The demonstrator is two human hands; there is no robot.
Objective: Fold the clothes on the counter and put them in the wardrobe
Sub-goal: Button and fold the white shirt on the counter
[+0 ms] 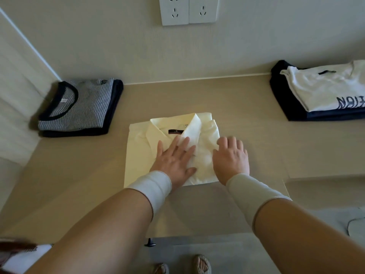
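A pale yellow collared shirt (142,143) lies folded into a square in the middle of the beige counter (246,139), collar towards the wall. My left hand (174,158) lies flat on its front with fingers straight and spread. My right hand (231,157) rests on the shirt's right side, fingers bent slightly downward onto the cloth. A folded striped grey T-shirt (79,107) sits on a dark folded garment at the left. At the right edge, a folded white T-shirt (324,88) with dark lettering tops a navy pile.
Two wall sockets (188,9) are above the counter. A pale wall panel (17,99) borders the counter's left end. Below the front edge I see the floor, a dark handle (150,243) and my sandalled feet (201,264).
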